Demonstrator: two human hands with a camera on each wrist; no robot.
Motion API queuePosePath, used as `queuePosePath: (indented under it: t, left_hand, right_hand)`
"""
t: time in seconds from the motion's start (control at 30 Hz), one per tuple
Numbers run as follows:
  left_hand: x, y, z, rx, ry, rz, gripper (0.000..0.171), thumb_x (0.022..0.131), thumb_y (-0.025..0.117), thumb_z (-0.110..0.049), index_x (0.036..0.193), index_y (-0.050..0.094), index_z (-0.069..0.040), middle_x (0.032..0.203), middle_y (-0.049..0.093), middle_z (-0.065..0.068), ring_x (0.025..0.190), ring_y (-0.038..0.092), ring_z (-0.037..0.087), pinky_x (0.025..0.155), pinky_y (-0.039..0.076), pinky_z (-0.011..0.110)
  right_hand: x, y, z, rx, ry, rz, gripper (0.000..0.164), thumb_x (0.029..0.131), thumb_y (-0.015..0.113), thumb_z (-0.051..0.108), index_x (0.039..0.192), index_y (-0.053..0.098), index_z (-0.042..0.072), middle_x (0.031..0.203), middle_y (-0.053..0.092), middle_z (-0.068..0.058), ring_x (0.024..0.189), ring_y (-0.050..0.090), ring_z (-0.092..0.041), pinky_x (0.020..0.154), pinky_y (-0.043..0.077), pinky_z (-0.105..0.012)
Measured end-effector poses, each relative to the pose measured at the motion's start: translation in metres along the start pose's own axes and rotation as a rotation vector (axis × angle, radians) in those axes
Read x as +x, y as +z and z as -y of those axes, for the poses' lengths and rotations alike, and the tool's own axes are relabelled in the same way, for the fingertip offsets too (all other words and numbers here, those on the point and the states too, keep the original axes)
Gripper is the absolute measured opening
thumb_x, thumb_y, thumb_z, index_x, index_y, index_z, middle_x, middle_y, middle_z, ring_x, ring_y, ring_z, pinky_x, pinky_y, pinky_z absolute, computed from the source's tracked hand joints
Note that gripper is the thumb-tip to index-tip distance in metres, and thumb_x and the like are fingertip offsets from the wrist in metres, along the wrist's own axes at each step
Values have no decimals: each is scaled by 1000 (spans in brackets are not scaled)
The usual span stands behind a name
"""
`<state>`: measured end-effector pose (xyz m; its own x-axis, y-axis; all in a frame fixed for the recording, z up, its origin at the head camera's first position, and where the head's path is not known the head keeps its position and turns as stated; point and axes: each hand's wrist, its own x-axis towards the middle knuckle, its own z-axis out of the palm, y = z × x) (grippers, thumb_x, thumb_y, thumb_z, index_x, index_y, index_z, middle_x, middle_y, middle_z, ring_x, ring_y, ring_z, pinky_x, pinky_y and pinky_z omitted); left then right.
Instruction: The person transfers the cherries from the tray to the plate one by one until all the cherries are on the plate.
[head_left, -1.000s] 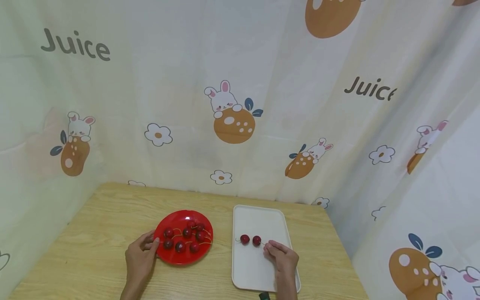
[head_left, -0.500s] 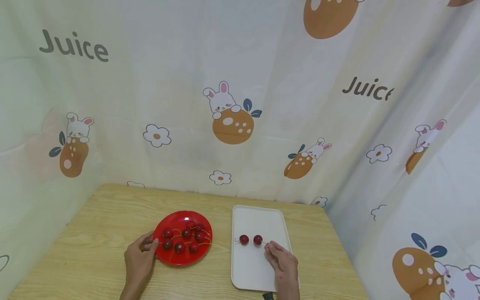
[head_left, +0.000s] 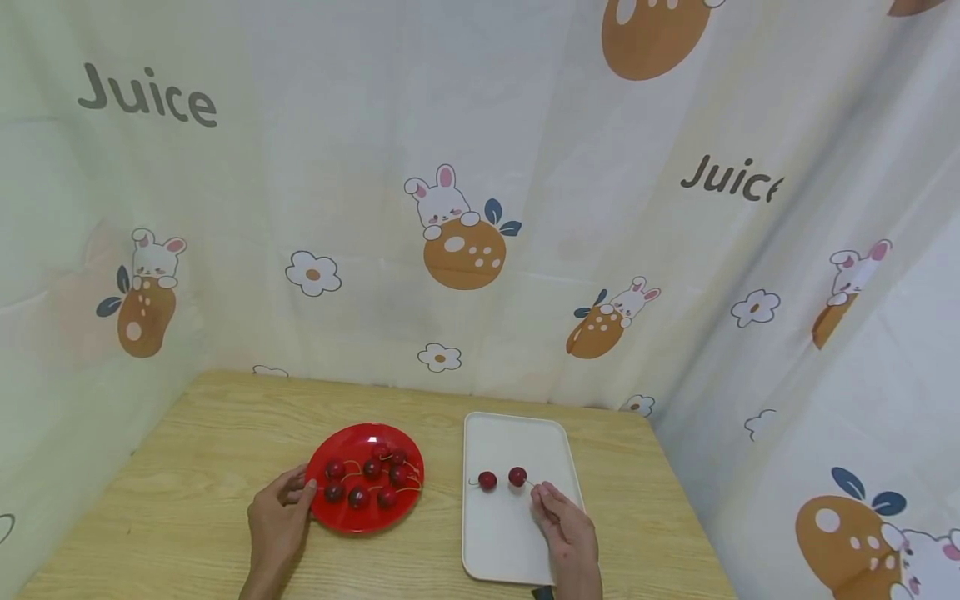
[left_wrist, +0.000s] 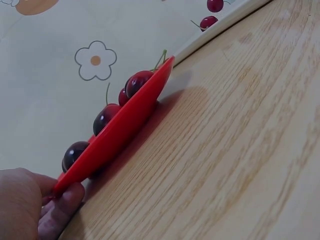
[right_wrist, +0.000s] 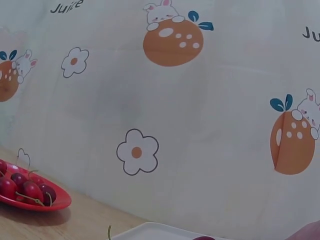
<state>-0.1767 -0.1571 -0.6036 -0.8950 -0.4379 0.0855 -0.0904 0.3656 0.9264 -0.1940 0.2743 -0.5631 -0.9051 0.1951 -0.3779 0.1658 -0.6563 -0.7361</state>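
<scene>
My left hand point(head_left: 276, 518) grips the near left rim of a red plate point(head_left: 367, 518), thumb above and fingers below in the left wrist view. Several dark red cherries point(head_left: 358, 497) with stems lie on the plate. Over the white rectangular tray point(head_left: 498, 546), my right hand point(head_left: 567, 533) pinches the stem of one cherry point(head_left: 517, 477), which hangs to the left of the fingertips. Left of it, a second cherry point(head_left: 487, 481) rests on the tray. The right wrist view catches only a sliver of the right hand point(right_wrist: 306, 233) and the top of a cherry point(right_wrist: 203, 238).
Plate and tray stand apart on a light wooden table point(head_left: 225, 433). A printed curtain point(head_left: 360, 208) with rabbits, fruit and flowers surrounds the table's back and sides. A small dark object point(head_left: 543, 592) shows beside the right wrist at the bottom edge.
The cherry on the pinched stem has shifted slightly up and right, widening its gap from the other cherry. The left hand and plate stay put.
</scene>
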Motion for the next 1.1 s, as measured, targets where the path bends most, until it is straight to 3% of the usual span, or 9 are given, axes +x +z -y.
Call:
queuePosePath:
  t: [0.3,0.9,1.1]
  left_hand:
    - [1,1,2,-4,-5,1,36,104,73,-9,137,72,4,117,78,26,79,67,-3,66,54,14]
    - [1,0,0,12,-6,8,35,104,73,-10,136,72,5,117,78,27,80,68,0,66,53,15]
    - [1,1,0,14,-4,-3,35,104,72,-9,137,71,4,118,78,26,81,69,1,67,54,14]
  right_hand:
    - [-1,0,1,86,55,31,21,100,62,-17,96,76,-2,93,80,-16,88,80,-18,93,64,-25]
    - [4,24,-1,57,56,95,17,103,58,-16,111,69,-6,99,79,-17,94,79,-19,94,63,-26]
    - [7,33,-3,28,49,125,29,105,56,-15,134,59,-14,100,78,-16,95,78,-17,94,63,-24]
